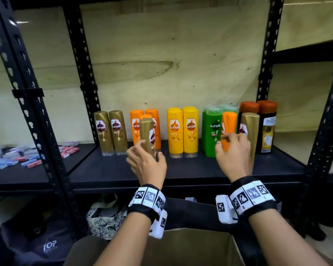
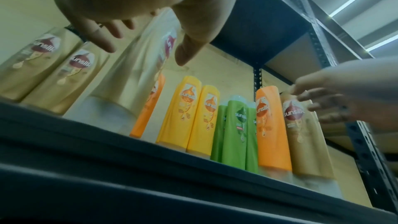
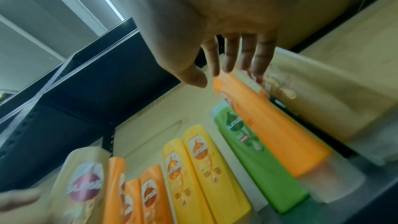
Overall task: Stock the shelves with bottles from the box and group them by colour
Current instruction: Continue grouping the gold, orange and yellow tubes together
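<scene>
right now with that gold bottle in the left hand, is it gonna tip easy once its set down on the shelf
Probably somewhat. The gold bottle is tall and narrow and stands on its small clear cap, like the gold pair beside it, so a nudge near the top could topple it. It looks like rigid, glossy plastic, possibly slippery in the left hand.
</scene>
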